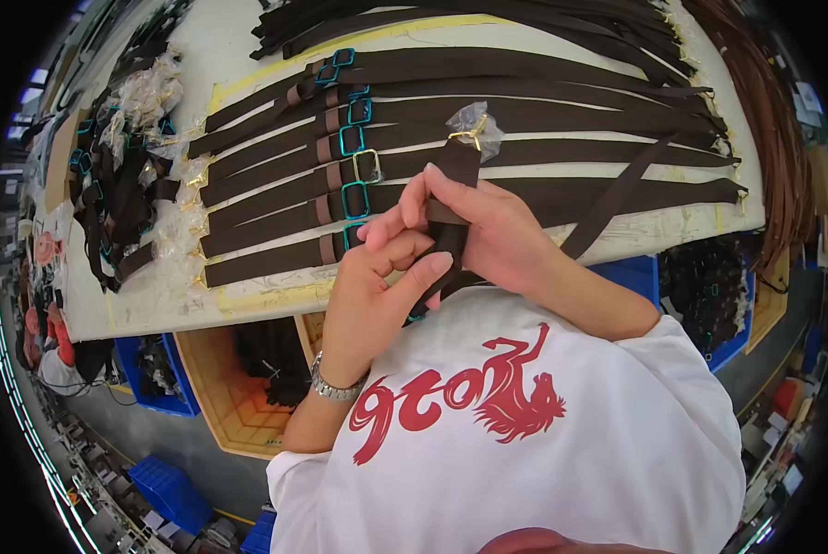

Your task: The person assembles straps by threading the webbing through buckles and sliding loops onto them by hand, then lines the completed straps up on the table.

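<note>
Between my hands, just off the table's near edge, is a dark brown webbing strap [458, 164]. A gold metal fitting [466, 138] sits at its upper end, partly wrapped in clear plastic [477, 120]. My right hand [506, 231] grips the strap, thumb across its front. Lower down, the fingers of my left hand [369, 286] are closed around the same strap; its lower part runs down toward my shirt. Beyond them lie several similar straps [543, 115] in rows, with teal-edged buckles [352, 140], brown keeper loops [326, 191] and gold end fittings.
The pale table [137, 309] carries a tangled heap of straps and plastic [118, 203] at left and more dark straps [358, 18] at the far side. Long brown strips [755, 92] hang at the right. Below stand a yellow crate [215, 397] and blue bins [169, 489].
</note>
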Tool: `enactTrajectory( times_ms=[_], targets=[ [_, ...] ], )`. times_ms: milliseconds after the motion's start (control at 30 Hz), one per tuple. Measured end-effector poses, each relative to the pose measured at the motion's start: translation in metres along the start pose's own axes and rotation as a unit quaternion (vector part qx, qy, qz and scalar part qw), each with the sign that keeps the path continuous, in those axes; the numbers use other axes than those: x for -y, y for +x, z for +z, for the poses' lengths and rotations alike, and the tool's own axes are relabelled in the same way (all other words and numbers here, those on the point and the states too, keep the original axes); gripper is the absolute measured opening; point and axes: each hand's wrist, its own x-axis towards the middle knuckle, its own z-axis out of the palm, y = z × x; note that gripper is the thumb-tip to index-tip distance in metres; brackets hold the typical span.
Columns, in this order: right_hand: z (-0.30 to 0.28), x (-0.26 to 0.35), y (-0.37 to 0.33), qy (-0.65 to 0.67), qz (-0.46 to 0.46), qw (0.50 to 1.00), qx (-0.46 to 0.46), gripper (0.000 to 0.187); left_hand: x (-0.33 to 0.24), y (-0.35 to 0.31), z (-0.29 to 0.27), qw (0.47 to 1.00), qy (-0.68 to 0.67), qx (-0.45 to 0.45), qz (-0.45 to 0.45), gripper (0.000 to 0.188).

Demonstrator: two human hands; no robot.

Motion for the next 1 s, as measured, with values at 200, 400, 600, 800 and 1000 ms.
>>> enactTrajectory(
  times_ms=[200,400,600,800,1000],
  targets=[
    [0.015,-0.009,-0.009,-0.042,0.000,0.997,-0.064,0.050,-0.002,0.008,0.021,0.965,-0.224,-0.126,0.058,0.021],
    [0.016,-0.019,-0.017,-0.092,0.004,0.979,-0.179,0.049,-0.003,0.009,0.013,0.980,-0.086,-0.137,0.118,0.013],
    [0.019,-0.021,-0.007,-0.018,-0.086,0.994,-0.072,0.049,0.001,0.007,0.009,0.926,0.211,-0.200,0.239,0.013],
    [0.021,-0.036,-0.008,-0.018,-0.101,0.992,-0.074,0.050,0.015,0.013,0.017,0.859,0.300,-0.274,0.313,0.012],
    [0.027,-0.046,-0.004,-0.054,-0.155,0.979,-0.119,0.039,0.017,0.028,0.023,0.850,0.272,-0.349,0.287,0.013]
  ],
)
